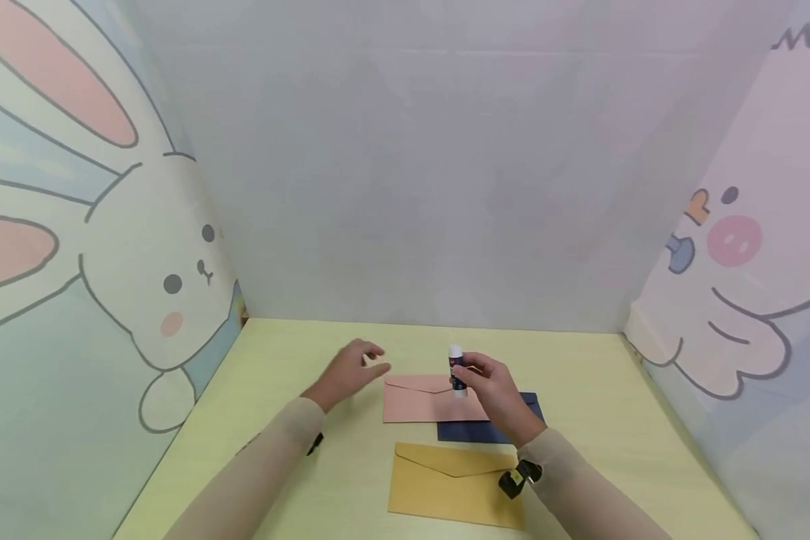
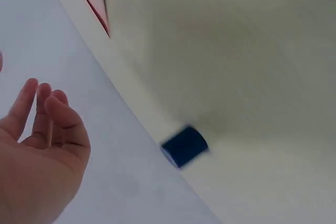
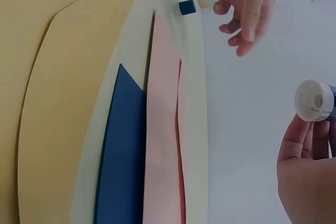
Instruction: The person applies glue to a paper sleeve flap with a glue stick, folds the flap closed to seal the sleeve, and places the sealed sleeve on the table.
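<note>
A glue stick [image 1: 457,373] with a dark printed barrel and white ends stands nearly upright, pinched between the thumb and fingers of my right hand [image 1: 498,390]. It is above the pink envelope [image 1: 412,405], and its round white end [image 3: 311,100] shows in the right wrist view. My left hand [image 1: 344,373] hovers left of that envelope, fingers loosely bent and holding nothing. Apart from this hand, a short dark blue cylinder [image 2: 185,146] lies on the table; in the head view I cannot see it.
Partly under the pink envelope lies a navy envelope [image 1: 472,432]. A yellow envelope [image 1: 439,487] is nearer the front, with the right wrist over its edge. Pale walls with cartoon animals enclose the yellow table [image 1: 580,375] at the back and sides.
</note>
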`<state>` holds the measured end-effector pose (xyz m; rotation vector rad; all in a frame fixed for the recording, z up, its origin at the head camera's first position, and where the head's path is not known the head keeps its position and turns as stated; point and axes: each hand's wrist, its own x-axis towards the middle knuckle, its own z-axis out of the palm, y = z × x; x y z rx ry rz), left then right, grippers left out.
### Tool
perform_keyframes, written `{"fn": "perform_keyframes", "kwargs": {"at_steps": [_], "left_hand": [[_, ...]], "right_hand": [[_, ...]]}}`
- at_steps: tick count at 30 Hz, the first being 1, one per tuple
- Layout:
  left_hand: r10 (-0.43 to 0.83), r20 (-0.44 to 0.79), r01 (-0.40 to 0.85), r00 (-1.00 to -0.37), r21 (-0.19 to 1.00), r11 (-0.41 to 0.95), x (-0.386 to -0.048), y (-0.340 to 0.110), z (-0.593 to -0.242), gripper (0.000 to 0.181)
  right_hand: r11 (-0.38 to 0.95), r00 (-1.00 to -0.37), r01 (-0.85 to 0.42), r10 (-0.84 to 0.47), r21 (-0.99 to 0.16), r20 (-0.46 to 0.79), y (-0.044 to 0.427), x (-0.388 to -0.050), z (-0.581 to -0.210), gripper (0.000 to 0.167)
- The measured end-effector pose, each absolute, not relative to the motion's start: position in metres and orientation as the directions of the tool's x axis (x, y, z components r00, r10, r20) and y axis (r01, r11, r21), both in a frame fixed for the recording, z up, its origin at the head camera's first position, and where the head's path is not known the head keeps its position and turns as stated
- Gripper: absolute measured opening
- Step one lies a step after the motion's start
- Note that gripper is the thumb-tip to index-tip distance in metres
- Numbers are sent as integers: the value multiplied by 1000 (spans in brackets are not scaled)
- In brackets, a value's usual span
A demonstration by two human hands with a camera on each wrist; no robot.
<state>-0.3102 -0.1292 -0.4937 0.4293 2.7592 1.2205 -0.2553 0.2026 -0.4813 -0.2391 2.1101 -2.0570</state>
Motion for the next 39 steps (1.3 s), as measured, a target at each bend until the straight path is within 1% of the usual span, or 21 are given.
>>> {"fn": "perform_keyframes", "kwargs": {"at_steps": [4, 6, 8, 13, 14, 16, 20, 23, 28, 32, 35, 39], "left_hand": [[260, -86, 154, -962, 617, 772, -325, -177, -492, 59], [249, -141, 129, -958, 564, 816, -329, -196, -493, 60], [244, -176, 118, -954, 527, 842, -331, -209, -495, 52], [233, -210, 103, -950, 493, 864, -337, -225, -511, 21], [230, -208, 103, -951, 488, 867, -338, -226, -513, 18], [219, -200, 96, -955, 491, 866, -338, -226, -515, 16], [213, -164, 90, -963, 551, 829, -335, -220, -508, 24], [232, -124, 103, -965, 633, 767, -331, -209, -496, 31], [287, -56, 142, -956, 768, 624, -324, -179, -472, 36], [329, -28, 141, -944, 866, 480, -314, -149, -459, 35], [356, -8, 145, -934, 905, 400, -305, -126, -451, 35], [397, 31, 183, -917, 919, 350, -293, -100, -442, 36]], "right_hand": [[41, -973, 18, -230, -999, -28, 203, -257, -482, 44], [50, -975, 22, -220, -998, -33, 203, -257, -482, 44], [55, -977, 18, -213, -998, -29, 203, -257, -482, 44], [59, -977, 16, -209, -998, -28, 203, -257, -483, 44], [59, -978, 20, -208, -998, -32, 202, -257, -483, 44], [62, -978, 23, -206, -998, -36, 202, -257, -483, 43], [76, -978, 19, -206, -997, -34, 202, -257, -482, 42], [86, -978, 14, -206, -996, -31, 202, -257, -481, 42], [99, -977, -11, -211, -995, -10, 202, -254, -480, 41], [123, -974, -36, -226, -992, 7, 200, -251, -479, 40], [135, -971, -56, -238, -989, 22, 199, -249, -478, 40], [162, -964, -113, -257, -980, 68, 196, -247, -478, 39]]}}
